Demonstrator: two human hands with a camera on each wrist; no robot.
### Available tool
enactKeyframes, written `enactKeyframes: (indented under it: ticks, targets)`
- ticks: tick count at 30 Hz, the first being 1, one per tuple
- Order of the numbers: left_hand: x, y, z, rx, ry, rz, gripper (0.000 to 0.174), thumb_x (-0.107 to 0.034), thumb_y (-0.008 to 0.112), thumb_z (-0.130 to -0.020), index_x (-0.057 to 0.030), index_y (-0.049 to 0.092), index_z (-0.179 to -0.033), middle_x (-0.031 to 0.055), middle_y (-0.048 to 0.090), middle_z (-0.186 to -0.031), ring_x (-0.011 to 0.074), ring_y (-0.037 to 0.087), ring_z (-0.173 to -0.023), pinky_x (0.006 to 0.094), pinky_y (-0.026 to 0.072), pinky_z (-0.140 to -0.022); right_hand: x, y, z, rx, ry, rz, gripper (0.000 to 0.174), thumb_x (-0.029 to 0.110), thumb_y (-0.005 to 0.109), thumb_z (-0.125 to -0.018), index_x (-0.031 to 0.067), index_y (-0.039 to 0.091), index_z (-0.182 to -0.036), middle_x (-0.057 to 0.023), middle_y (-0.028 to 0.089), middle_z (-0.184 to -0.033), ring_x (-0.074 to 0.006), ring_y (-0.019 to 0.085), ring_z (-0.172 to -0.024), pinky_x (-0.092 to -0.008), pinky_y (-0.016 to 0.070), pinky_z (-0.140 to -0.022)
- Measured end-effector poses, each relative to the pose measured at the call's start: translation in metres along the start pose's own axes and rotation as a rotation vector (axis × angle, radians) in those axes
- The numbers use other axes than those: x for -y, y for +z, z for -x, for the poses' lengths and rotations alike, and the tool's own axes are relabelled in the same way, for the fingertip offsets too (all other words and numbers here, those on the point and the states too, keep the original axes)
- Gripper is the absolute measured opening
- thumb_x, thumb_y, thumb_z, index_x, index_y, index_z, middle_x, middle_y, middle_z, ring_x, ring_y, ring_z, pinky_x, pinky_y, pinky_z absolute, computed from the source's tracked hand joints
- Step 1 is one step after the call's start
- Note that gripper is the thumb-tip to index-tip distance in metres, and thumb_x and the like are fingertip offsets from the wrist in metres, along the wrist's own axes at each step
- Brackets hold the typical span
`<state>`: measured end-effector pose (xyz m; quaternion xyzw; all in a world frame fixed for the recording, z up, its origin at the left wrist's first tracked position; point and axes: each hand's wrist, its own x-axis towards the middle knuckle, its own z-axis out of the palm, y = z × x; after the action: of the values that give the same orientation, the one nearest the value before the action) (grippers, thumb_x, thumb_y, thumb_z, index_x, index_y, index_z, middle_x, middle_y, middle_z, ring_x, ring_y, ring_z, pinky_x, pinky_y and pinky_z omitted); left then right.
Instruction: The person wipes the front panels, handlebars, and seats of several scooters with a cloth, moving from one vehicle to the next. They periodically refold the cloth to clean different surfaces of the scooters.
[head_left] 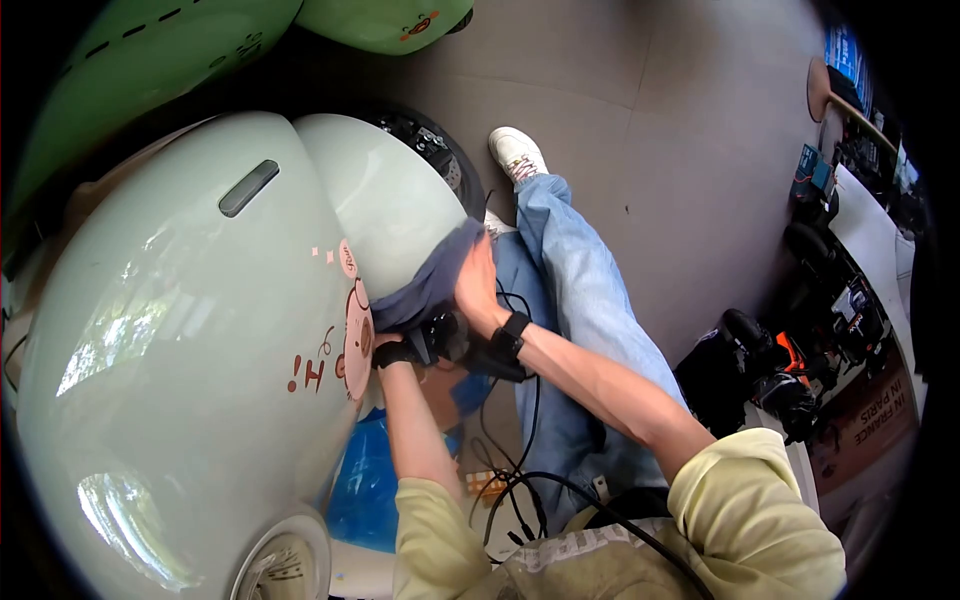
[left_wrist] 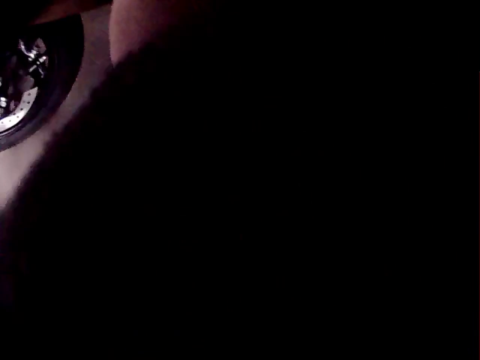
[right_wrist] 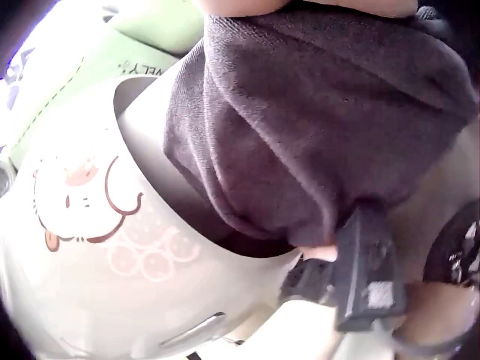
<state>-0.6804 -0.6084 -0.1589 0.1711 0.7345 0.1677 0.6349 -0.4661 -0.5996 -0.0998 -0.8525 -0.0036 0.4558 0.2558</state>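
Observation:
A dark grey-blue towel (head_left: 430, 280) hangs in folds between my hands, beside the pale green scooter body (head_left: 180, 330) and its rounded front fender (head_left: 390, 190). My right hand (head_left: 477, 285) grips the towel's upper edge; its fingers show at the top of the right wrist view. Most of my left hand (right_wrist: 322, 253) is hidden beneath the lower end of the cloth, with the wrist band and camera (right_wrist: 369, 277) just below. I cannot tell how its fingers lie. Nearly all of the left wrist view is dark.
Behind the fender is a black wheel (head_left: 440, 150). Another green scooter (head_left: 150, 50) stands at the far left. Black cables (head_left: 520, 480) hang near my legs, above a blue plastic surface (head_left: 370, 490). To the right, a shelf (head_left: 880, 260) and black gear (head_left: 760, 370) line the floor.

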Motion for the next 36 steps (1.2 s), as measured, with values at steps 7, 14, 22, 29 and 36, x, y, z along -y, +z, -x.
enactKeyframes:
  ticks: [7, 14, 22, 29, 36]
  targets:
    - [0.031, 0.014, 0.005, 0.087, -0.037, -0.120, 0.047, -0.021, 0.052, -0.101, -0.0011, 0.047, -0.144, 0.0124, 0.049, -0.147, 0.0263, 0.046, -0.133, 0.0376, 0.0370, -0.111, -0.036, -0.005, 0.023, 0.207, 0.738, -0.452, 0.063, 0.054, 0.038, -0.102, 0.0089, 0.041, -0.146, -0.0126, 0.052, -0.141, -0.0268, 0.049, -0.129, -0.0405, 0.0430, -0.105]
    - [0.036, 0.016, 0.025, 0.126, 0.000, -0.202, 0.047, -0.020, 0.053, -0.101, -0.0009, 0.047, -0.143, 0.0124, 0.050, -0.146, 0.0261, 0.047, -0.132, 0.0373, 0.0374, -0.111, -0.034, -0.003, 0.027, 0.336, 0.971, -1.073, 0.056, 0.046, 0.035, -0.103, 0.0019, 0.055, -0.131, -0.0138, 0.059, -0.136, -0.0295, 0.054, -0.127, -0.0459, 0.0418, -0.109]
    - [0.002, -0.039, -0.016, 0.067, 0.132, -0.315, 0.047, -0.019, 0.054, -0.100, -0.0007, 0.047, -0.143, 0.0125, 0.051, -0.145, 0.0258, 0.048, -0.131, 0.0369, 0.0378, -0.111, -0.003, -0.003, 0.037, 0.223, 0.941, -1.056, 0.051, 0.042, 0.032, -0.105, 0.0024, 0.055, -0.128, -0.0114, 0.058, -0.138, -0.0263, 0.057, -0.124, -0.0429, 0.0433, -0.109]
    - [0.023, -0.041, -0.022, 0.121, 0.211, -0.544, 0.047, -0.019, 0.055, -0.100, -0.0005, 0.047, -0.142, 0.0125, 0.051, -0.144, 0.0256, 0.048, -0.130, 0.0366, 0.0381, -0.110, -0.029, 0.006, 0.053, 0.340, 0.968, -1.179, 0.050, 0.039, 0.034, -0.106, 0.0020, 0.057, -0.130, -0.0086, 0.059, -0.138, -0.0238, 0.058, -0.125, -0.0419, 0.0439, -0.109]
    - [0.057, 0.018, 0.019, 0.114, 0.350, -0.489, 0.046, -0.015, 0.058, -0.097, 0.0010, 0.049, -0.139, 0.0140, 0.053, -0.142, 0.0247, 0.049, -0.128, 0.0339, 0.0376, -0.110, 0.033, -0.037, 0.043, 0.202, 0.941, -0.813, 0.031, 0.019, 0.040, -0.103, 0.0052, 0.061, -0.121, -0.0098, 0.067, -0.123, -0.0280, 0.063, -0.114, -0.0460, 0.0520, -0.098]
